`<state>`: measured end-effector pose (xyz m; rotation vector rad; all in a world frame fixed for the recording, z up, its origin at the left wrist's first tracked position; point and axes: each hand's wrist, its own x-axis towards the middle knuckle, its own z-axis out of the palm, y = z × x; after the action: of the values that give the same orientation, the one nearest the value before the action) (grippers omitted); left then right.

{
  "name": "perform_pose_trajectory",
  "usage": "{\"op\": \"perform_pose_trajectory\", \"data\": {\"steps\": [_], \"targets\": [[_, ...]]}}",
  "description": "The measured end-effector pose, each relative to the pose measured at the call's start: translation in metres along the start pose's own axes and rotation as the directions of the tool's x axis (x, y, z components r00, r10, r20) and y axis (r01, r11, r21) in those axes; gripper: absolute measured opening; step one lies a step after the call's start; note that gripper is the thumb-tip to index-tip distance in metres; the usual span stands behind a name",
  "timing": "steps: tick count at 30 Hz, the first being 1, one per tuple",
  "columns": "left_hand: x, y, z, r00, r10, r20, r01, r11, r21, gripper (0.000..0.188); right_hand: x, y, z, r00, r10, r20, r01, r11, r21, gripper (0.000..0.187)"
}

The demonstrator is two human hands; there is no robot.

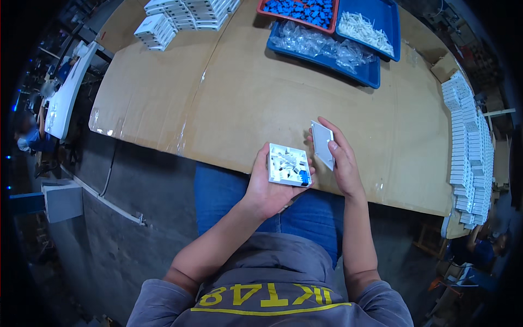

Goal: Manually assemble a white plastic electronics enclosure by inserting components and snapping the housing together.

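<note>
In my left hand (pixel 265 188) rests a square white plastic box (pixel 289 165), its open side up, just over the table's near edge. Small white parts, a clear plastic piece and a blue part (pixel 304 176) lie inside it. My right hand (pixel 343 163) grips a flat white cover plate (pixel 322 144) by its edges, tilted nearly upright. The plate is apart from the box, a little to its right. Fingers of the right hand are partly hidden behind the plate.
A cardboard-covered table (pixel 245 103) spreads ahead. At its back stand a red tray (pixel 297 20) of blue parts, a blue tray (pixel 395 32) of white parts and another blue tray (pixel 321 60) of clear bags. White boxes are stacked far left (pixel 158 31) and right (pixel 468 147).
</note>
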<state>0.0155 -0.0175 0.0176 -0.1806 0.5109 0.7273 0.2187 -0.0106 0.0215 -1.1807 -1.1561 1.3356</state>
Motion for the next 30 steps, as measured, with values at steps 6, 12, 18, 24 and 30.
{"op": "perform_pose_trajectory", "data": {"steps": [6,12,18,24,30], "targets": [[0.001,-0.002,-0.008,0.997,-0.033,0.071,0.032,0.999,0.003,0.073,-0.005,-0.007,0.003,0.997,0.032,0.072,-0.038,0.996,0.078,0.057],[0.006,-0.009,-0.012,0.996,-0.066,0.062,0.065,0.998,0.028,0.07,-0.007,-0.006,0.007,0.987,0.003,0.162,0.002,1.0,-0.028,0.055],[0.004,-0.01,-0.009,0.996,-0.038,0.077,0.033,0.997,0.066,0.063,-0.006,-0.003,0.008,0.966,-0.023,0.259,0.059,0.99,-0.131,0.046],[0.003,-0.01,-0.003,0.999,-0.023,0.027,0.02,0.992,0.125,0.066,-0.007,-0.001,0.015,0.962,-0.049,0.268,0.108,0.972,-0.21,0.044],[0.006,-0.012,-0.008,0.999,-0.018,0.029,0.014,0.992,0.127,0.07,-0.007,0.003,0.019,0.954,-0.046,0.296,0.116,0.968,-0.222,0.043]]}}
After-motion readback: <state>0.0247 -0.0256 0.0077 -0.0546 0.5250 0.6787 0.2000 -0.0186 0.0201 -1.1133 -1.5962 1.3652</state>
